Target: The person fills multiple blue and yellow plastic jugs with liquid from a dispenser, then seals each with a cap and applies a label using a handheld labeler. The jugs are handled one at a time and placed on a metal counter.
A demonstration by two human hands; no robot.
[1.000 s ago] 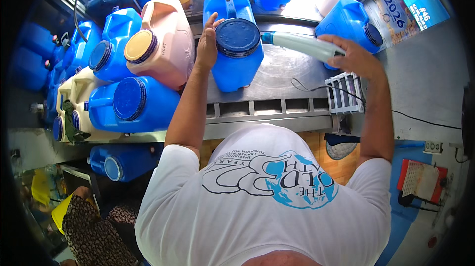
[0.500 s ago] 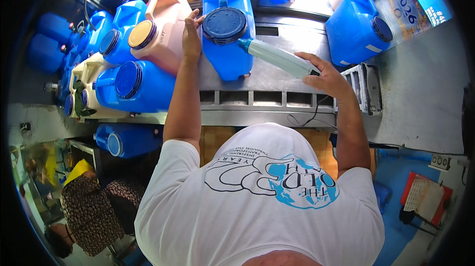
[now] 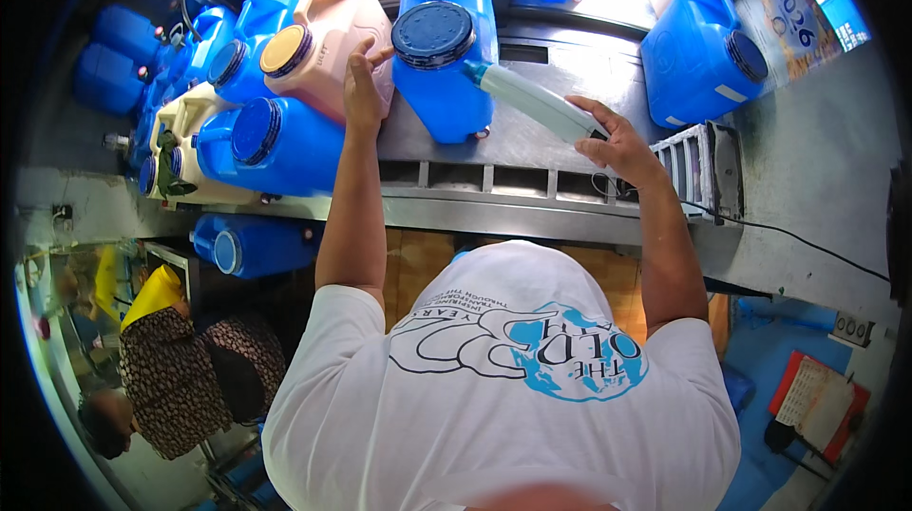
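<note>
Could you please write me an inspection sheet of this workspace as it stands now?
Surface: steel counter, bare patch in front of the middle can.
Job's things: blue can with dark blue cap, upright at the centre; pale nozzle reaching its cap side.
Clutter: pink can with tan cap; blue cans lying at left; another blue can at right.
Hands: left hand rests on the pink can; right hand grips the nozzle.
Cables: black cable running right over the counter.
Surroundings: a seated person at lower left; red calculator at lower right.
</note>
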